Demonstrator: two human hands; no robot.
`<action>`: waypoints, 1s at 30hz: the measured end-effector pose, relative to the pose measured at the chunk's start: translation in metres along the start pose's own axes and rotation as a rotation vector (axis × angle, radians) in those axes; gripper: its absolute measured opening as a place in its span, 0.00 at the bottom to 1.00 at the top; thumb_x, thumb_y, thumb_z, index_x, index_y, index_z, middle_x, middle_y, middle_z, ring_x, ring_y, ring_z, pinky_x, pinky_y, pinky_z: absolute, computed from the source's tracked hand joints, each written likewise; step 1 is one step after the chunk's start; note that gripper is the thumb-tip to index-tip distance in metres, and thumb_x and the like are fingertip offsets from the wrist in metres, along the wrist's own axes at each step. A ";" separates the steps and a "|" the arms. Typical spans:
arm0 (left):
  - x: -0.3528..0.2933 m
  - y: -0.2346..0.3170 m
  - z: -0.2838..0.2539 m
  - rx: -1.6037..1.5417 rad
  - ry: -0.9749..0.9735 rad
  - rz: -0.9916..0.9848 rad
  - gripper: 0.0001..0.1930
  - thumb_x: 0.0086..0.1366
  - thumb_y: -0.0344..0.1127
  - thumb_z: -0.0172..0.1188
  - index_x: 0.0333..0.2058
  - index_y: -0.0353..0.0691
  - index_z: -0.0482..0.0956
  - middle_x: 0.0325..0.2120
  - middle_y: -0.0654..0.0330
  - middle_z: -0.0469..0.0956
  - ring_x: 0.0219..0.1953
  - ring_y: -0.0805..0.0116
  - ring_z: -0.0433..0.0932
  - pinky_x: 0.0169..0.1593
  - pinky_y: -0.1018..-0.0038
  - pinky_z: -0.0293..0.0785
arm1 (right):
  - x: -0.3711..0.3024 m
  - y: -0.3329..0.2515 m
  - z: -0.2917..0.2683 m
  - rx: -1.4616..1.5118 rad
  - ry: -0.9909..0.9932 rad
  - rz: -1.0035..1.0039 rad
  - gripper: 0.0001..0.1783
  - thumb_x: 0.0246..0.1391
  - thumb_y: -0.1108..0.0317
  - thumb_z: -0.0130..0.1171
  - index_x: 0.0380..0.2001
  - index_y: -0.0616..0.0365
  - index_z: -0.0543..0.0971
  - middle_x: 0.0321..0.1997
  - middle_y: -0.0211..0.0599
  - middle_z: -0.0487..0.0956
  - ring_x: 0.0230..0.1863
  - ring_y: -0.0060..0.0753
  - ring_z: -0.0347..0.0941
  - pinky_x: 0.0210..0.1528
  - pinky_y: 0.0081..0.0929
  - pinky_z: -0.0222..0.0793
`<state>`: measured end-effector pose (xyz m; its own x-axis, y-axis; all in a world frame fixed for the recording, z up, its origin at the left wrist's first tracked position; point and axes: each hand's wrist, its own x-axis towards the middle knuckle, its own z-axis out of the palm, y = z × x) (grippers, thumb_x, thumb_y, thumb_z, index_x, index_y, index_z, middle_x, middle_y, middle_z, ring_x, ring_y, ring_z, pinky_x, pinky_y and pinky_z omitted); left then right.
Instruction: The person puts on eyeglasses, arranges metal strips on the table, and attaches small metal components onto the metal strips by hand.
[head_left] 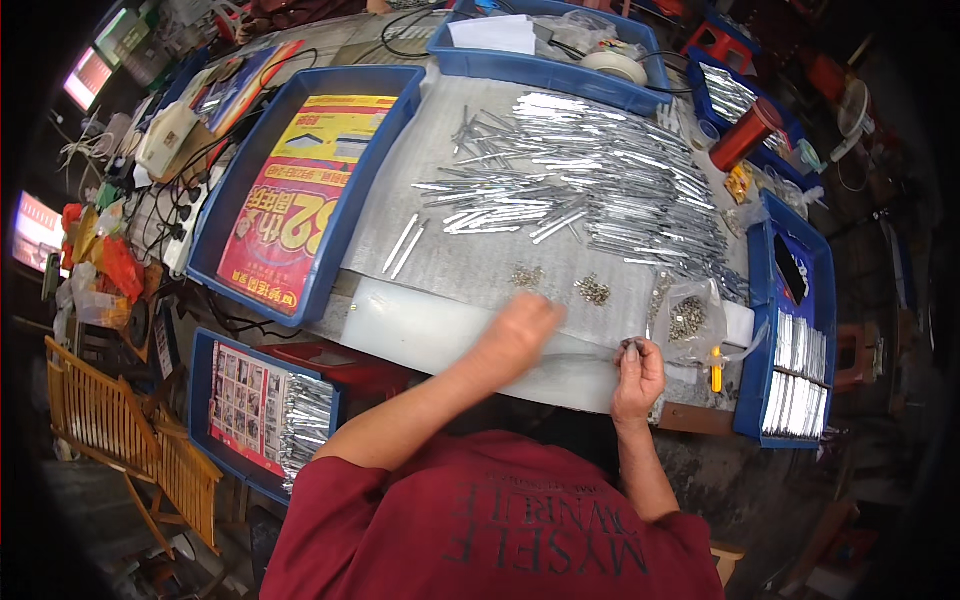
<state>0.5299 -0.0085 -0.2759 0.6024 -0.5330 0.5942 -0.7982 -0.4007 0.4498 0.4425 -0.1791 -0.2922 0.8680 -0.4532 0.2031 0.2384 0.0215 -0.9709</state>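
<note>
My left hand is smeared by motion over the front of the work surface, just below a small pile of brass-coloured metal parts. Whether its fingers hold anything does not show. At the table's front edge, my right hand is closed, thumb and fingertips pinched round something small and dark that I cannot make out. Between and beyond the hands is a second little pile of metal parts. A clear plastic bag of similar parts sits right of it. Many slim silvery metal strips lie heaped farther back.
Two loose strips lie left of the heap. Blue trays stand around: a paper-lined one at left, one with strips lower left, another at right. A yellow-handled tool lies by the bag; a red cylinder stands behind.
</note>
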 end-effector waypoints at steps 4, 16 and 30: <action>-0.003 -0.067 -0.047 0.240 0.212 -0.310 0.11 0.46 0.20 0.50 0.31 0.34 0.74 0.22 0.51 0.69 0.26 0.54 0.70 0.31 0.67 0.67 | 0.003 -0.004 0.003 -0.007 -0.014 0.027 0.08 0.53 0.73 0.46 0.34 0.66 0.68 0.26 0.30 0.69 0.25 0.15 0.63 0.30 0.14 0.61; 0.005 -0.127 -0.083 0.487 0.186 -0.468 0.03 0.46 0.24 0.52 0.23 0.34 0.72 0.24 0.50 0.69 0.31 0.51 0.69 0.35 0.62 0.65 | 0.004 -0.004 0.005 -0.036 -0.013 0.021 0.07 0.53 0.72 0.46 0.33 0.66 0.68 0.25 0.29 0.69 0.25 0.15 0.62 0.29 0.14 0.60; 0.027 -0.100 -0.045 0.384 -0.107 -0.263 0.04 0.46 0.27 0.56 0.23 0.36 0.71 0.26 0.56 0.67 0.33 0.57 0.67 0.35 0.66 0.64 | 0.005 -0.002 0.006 -0.040 -0.023 0.022 0.07 0.52 0.74 0.46 0.33 0.66 0.68 0.25 0.29 0.69 0.25 0.15 0.62 0.29 0.13 0.60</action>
<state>0.6259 0.0500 -0.2747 0.7968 -0.4419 0.4122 -0.5734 -0.7681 0.2849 0.4492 -0.1765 -0.2882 0.8829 -0.4320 0.1842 0.2021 -0.0046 -0.9793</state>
